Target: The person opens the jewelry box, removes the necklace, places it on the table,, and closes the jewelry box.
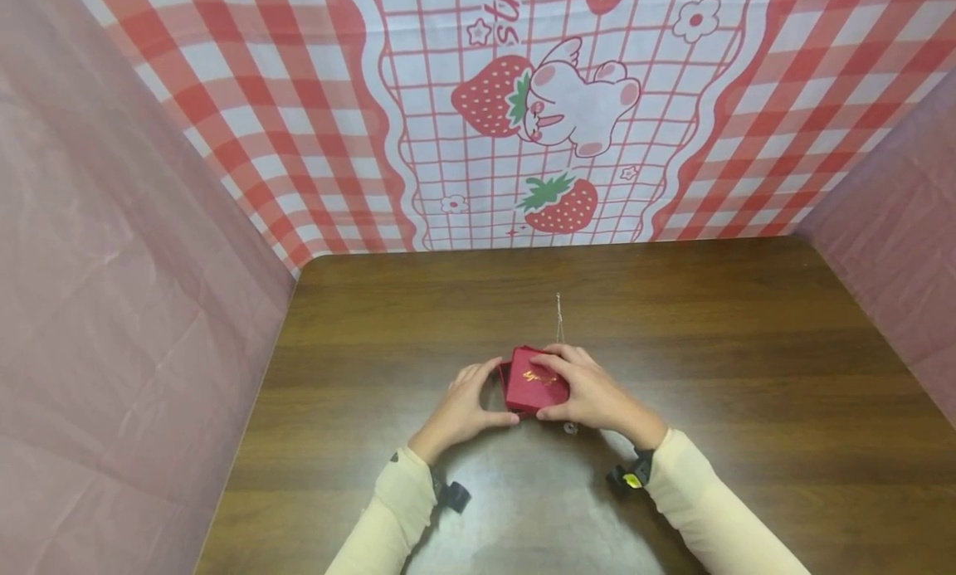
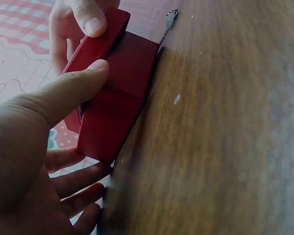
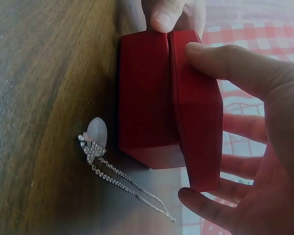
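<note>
A small red jewelry box stands on the wooden table between both hands. Its lid (image 1: 526,397), with gold script on top, lies askew over the box base (image 2: 110,122), shifted to the right and slightly tilted, so a dark gap shows at the left. My left hand (image 1: 459,407) holds the base, thumb on the near side and fingers round the left end. The right hand (image 1: 595,395) grips the lid between thumb and fingers. Close beside the base in the right wrist view lies a silver necklace (image 3: 120,183) with a pale oval pendant (image 3: 97,133).
The necklace's chain end (image 1: 559,314) reaches out on the table (image 1: 388,309) beyond the right hand. A strawberry-print checked cloth (image 1: 314,119) hangs behind the table's far edge, with pink curtains (image 1: 127,293) on both sides.
</note>
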### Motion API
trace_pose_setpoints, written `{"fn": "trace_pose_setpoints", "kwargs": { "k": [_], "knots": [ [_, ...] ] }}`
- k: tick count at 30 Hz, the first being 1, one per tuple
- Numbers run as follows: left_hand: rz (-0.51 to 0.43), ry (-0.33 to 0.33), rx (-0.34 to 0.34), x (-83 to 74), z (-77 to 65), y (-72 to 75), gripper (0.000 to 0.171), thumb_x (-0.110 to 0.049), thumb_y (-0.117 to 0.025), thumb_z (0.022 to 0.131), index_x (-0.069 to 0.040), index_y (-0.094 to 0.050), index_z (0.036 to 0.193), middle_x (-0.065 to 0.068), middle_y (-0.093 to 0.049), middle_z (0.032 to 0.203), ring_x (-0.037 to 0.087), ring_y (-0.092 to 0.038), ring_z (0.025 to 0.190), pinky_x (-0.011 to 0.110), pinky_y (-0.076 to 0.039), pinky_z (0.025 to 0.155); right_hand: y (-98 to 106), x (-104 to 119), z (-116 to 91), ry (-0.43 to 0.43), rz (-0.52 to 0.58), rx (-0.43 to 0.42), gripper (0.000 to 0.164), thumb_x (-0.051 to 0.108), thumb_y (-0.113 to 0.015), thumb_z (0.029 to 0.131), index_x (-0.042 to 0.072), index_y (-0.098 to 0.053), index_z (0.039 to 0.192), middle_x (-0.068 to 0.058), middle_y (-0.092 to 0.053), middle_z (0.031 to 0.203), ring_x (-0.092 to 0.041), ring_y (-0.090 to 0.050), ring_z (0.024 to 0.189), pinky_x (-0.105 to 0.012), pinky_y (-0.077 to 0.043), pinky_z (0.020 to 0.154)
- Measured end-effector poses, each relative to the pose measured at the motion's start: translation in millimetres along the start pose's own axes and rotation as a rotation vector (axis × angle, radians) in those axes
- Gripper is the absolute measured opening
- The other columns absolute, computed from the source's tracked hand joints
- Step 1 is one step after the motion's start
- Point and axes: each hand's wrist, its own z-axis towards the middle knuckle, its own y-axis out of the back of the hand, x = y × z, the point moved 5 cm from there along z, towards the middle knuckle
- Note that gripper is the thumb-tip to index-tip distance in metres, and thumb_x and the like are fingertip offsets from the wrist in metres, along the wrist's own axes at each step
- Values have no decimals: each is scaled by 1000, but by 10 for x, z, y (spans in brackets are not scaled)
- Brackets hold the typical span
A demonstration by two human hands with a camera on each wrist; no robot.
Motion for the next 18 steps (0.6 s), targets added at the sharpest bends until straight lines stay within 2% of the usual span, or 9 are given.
{"fn": "trace_pose_setpoints", "kwargs": {
  "k": [18],
  "knots": [
    [-3,-7,-3,-15,-3,5,93,-44,-83,72,-12,-39,147,11,-46,149,33,-41,137,55,-33,113,-36,40,42,14,7,19,73,32,-88,67,14,-59,132,-11,-54,136,-29,-50,118,-46,-50,89]
  ]
}}
